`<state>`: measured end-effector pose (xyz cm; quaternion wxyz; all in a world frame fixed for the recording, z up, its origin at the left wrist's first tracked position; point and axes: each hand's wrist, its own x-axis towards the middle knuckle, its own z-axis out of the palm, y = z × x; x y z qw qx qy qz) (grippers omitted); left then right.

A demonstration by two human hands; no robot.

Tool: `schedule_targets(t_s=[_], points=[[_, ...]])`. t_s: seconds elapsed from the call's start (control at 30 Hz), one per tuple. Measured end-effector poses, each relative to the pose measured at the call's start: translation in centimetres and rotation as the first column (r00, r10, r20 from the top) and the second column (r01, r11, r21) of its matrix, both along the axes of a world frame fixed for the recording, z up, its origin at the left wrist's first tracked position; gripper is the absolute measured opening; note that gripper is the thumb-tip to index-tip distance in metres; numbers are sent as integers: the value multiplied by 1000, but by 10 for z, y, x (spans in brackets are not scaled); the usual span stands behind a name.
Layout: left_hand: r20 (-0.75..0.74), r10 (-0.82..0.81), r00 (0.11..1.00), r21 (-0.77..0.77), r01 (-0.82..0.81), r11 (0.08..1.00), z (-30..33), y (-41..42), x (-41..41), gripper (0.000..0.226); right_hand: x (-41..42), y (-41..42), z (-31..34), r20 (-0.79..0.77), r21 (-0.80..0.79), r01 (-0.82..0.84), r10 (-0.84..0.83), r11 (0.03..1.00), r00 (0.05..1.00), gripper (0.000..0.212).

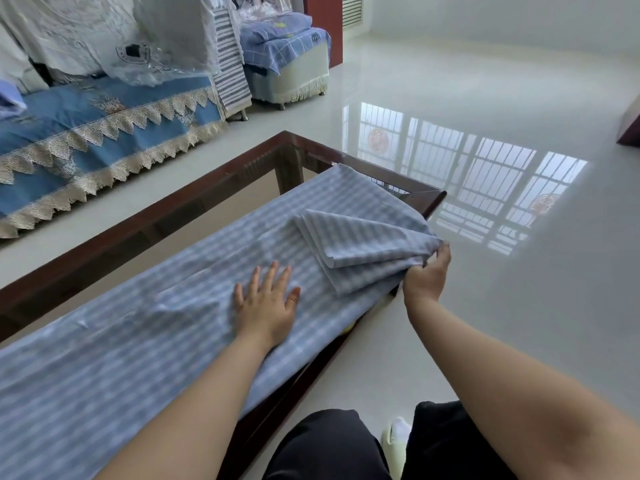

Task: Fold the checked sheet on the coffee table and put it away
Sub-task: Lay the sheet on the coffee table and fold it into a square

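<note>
The blue-and-white checked sheet (145,341) lies as a long folded band along the near side of the coffee table (194,188), a glass top in a dark wood frame. Its right end is turned back over itself in several layers. My left hand (265,303) rests flat on the sheet with fingers spread, just left of that turned-back part. My right hand (427,275) pinches the bunched right edge of the sheet at the table's near right side.
A sofa (86,133) with a blue lace-edged cover runs along the left, piled with wrapped bedding. A footstool (287,60) with blue checked cloth stands beyond it. Glossy white floor (485,306) spreads to the right. My dark-trousered knees (329,448) are at the bottom.
</note>
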<state>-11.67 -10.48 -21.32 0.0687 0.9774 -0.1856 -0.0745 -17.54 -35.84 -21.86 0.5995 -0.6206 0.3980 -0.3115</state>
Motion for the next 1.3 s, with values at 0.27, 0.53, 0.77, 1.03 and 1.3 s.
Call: schedule_targets(t_s=[0.27, 0.53, 0.77, 1.03, 1.3], points=[[63, 31, 998, -73, -27, 997, -3, -2, 2, 56, 6, -20, 40, 373, 389, -9, -149, 921, 916, 19], [83, 49, 995, -129, -38, 991, -1, -2, -2, 58, 39, -24, 116, 460, 159, -301, 200, 940, 865, 20], [63, 68, 996, -211, -53, 976, 3, 0, -2, 71, 83, -92, 196, -615, -91, -829, 624, 552, 483, 21], [82, 97, 992, -163, -83, 983, 5, -2, 3, 69, 83, -85, 104, -253, 50, -541, 534, 840, 807, 15], [219, 26, 975, 53, -39, 998, 39, -23, 33, 86, 38, -57, 29, 58, -126, -327, 336, 937, 940, 16]])
